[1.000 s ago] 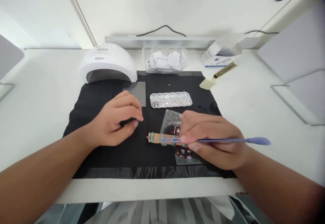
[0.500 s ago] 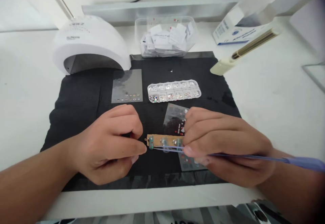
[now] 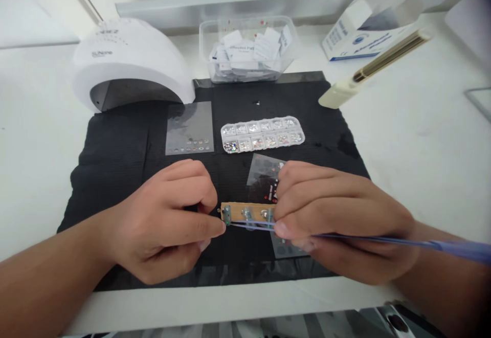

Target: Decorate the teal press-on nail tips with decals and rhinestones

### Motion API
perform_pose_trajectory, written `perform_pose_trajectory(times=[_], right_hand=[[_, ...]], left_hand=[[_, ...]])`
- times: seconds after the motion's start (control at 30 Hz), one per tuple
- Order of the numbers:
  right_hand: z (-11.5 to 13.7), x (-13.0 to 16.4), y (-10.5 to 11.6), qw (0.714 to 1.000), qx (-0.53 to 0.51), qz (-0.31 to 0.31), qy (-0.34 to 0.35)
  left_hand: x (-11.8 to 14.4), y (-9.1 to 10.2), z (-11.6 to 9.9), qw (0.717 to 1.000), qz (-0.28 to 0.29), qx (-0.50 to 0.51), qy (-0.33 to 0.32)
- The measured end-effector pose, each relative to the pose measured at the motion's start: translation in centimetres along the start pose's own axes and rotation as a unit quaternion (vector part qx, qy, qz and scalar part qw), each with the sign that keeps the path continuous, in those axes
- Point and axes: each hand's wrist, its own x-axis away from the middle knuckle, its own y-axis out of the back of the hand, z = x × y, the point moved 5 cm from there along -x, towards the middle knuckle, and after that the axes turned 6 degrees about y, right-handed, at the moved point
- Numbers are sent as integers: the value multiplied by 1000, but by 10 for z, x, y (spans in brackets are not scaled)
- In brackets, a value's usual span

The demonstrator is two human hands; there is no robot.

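Both my hands meet at the wooden stick (image 3: 245,211) on the black mat (image 3: 115,154). My left hand (image 3: 169,220) pinches its left end with curled fingers; my right hand (image 3: 337,220) grips a purple tool (image 3: 383,239), tip lying along the stick's nail tips (image 3: 227,214).

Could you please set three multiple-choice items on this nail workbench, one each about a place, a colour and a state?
1. Where is the rhinestone tray?
A. on the black mat
B. inside the nail lamp
C. on the white box

2. What colour is the thin tool in the right hand?
A. red
B. purple
C. green

3. What is the left hand doing?
A. resting flat, apart from everything
B. lifting the lamp
C. pinching the end of the wooden stick

Answers: 1 A, it lies on the mat behind the hands; 2 B, its shaft looks lilac; 3 C, fingertips meet at the stick's left end.
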Motion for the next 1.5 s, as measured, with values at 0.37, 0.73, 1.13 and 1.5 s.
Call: perform_pose_trajectory(times=[0.37, 0.73, 1.13, 1.5], right_hand=[[-1, 1, 0, 1000, -2, 2, -14], [-2, 2, -1, 1000, -2, -5, -16], [3, 6, 13, 994, -19, -106, -31], [-25, 19, 34, 945, -66, -312, -74]], left_hand=[[-2, -1, 1, 1000, 6, 0, 1], [-3, -2, 2, 1000, 3, -2, 5], [1, -3, 2, 1000, 1, -2, 2], [-2, -6, -3, 996, -39, -86, 7]])
